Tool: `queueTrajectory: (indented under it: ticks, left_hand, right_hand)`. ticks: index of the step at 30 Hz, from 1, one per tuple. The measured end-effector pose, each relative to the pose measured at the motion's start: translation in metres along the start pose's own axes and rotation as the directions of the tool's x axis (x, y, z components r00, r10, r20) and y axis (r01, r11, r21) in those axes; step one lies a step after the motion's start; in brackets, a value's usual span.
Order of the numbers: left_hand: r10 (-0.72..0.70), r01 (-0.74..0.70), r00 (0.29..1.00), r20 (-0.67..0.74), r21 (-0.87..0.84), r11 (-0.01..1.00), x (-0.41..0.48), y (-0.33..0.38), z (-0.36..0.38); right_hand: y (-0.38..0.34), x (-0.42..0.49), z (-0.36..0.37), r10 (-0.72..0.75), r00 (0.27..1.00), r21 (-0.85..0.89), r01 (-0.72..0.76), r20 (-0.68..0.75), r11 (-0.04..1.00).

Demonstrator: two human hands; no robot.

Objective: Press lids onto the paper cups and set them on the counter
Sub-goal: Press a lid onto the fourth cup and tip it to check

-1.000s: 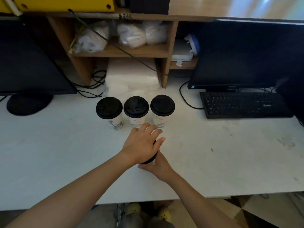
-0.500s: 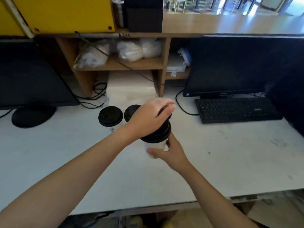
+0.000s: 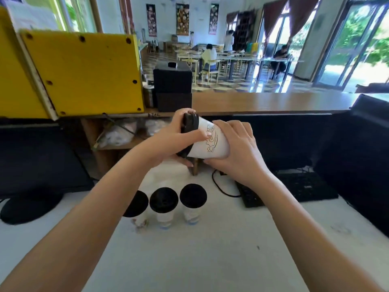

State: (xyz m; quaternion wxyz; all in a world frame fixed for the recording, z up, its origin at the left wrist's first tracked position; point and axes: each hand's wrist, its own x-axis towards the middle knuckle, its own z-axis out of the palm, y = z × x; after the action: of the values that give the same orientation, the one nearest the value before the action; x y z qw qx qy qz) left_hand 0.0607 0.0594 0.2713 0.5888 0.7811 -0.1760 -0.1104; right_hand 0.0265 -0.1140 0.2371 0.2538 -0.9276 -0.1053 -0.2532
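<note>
A white paper cup [image 3: 210, 142] with a line drawing is held tipped on its side, high above the white table [image 3: 200, 256]. My right hand [image 3: 235, 148] grips its base and body. My left hand [image 3: 168, 142] is curled round the black lid [image 3: 189, 125] at the cup's mouth, thumb lying across the cup wall. Three lidded cups stand in a row on the table below: the left cup [image 3: 135, 204] partly behind my left forearm, the middle cup [image 3: 163, 202] and the right cup [image 3: 192, 198].
A raised wooden counter [image 3: 273, 102] runs behind the desk, with black boxes [image 3: 172, 85] and a yellow panel [image 3: 84, 74] on it. A dark monitor [image 3: 31, 157] stands left; a keyboard [image 3: 294, 186] and another monitor [image 3: 357, 157] stand right. People sit at tables in the room beyond.
Both hands have lifted the cup from the table up to counter height and tipped it sideways. The camera has tilted up, and the room beyond the counter has come into view.
</note>
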Motion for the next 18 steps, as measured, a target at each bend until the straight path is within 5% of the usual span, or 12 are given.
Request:
queueTrajectory:
  ticks: [4,7,10,14,18]
  left_hand:
    - [0.094,-0.099,0.994,-0.053,-0.102,0.990,0.002,-0.019,0.006]
    - [0.203,-0.212,0.975,-0.091,-0.115,0.970,-0.001,-0.035,0.006]
    - [0.395,-0.385,0.917,-0.059,0.135,0.913,-0.002,-0.044,0.005]
    - [0.423,-0.423,0.905,0.030,0.135,0.896,0.003,-0.055,-0.002]
    - [0.081,-0.055,0.992,0.101,-0.239,0.970,0.012,-0.062,-0.010]
  right_hand:
    - [0.011,0.004,-0.011,0.134,0.988,0.217,-0.147,0.073,0.965]
    - [0.018,0.004,-0.015,0.467,0.840,0.535,-0.537,0.276,0.652]
    - [0.026,0.003,-0.011,0.435,0.716,0.615,-0.695,0.547,0.372]
    - [0.028,0.002,-0.006,0.406,0.786,0.711,-0.606,0.466,0.358]
    - [0.029,0.000,-0.001,0.367,0.866,0.751,-0.484,0.338,0.449]
